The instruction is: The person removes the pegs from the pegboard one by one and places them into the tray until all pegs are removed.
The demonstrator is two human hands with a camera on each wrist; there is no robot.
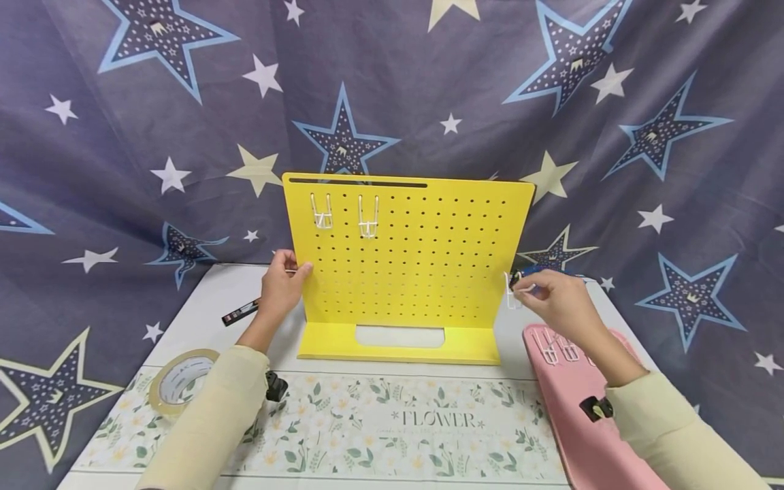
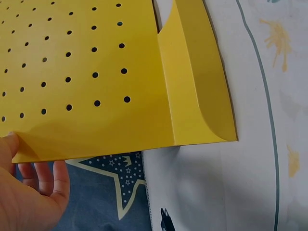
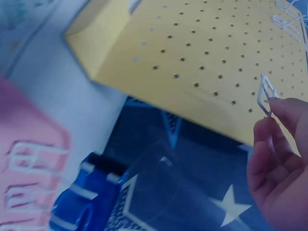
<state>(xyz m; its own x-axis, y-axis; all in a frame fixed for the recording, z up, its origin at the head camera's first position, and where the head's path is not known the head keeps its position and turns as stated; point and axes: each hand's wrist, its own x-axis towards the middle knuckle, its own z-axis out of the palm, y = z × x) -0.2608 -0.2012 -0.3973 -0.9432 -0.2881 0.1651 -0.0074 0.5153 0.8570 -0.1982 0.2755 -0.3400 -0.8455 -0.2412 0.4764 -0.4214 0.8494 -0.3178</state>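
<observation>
A yellow pegboard point(image 1: 416, 272) stands upright on its bent foot in the middle of the table. My left hand point(image 1: 283, 289) grips its left edge, thumb on the front face and fingers behind. Two white wire hooks hang in the upper left holes, one hook point(image 1: 322, 212) near the corner and another hook point(image 1: 368, 218) to its right. At the board's right edge, my right hand point(image 1: 560, 303) pinches a third white wire hook point(image 3: 263, 96) between thumb and fingertips. In the right wrist view this hook overlaps the board's face.
On the right a pink tray point(image 1: 576, 408) bears several white hooks point(image 1: 548, 347). Behind my right hand lies a blue object point(image 3: 79, 197). A tape roll point(image 1: 162, 388) and a black, pen-like item point(image 1: 241, 312) lie left, and a star-patterned curtain point(image 1: 416, 68) hangs behind.
</observation>
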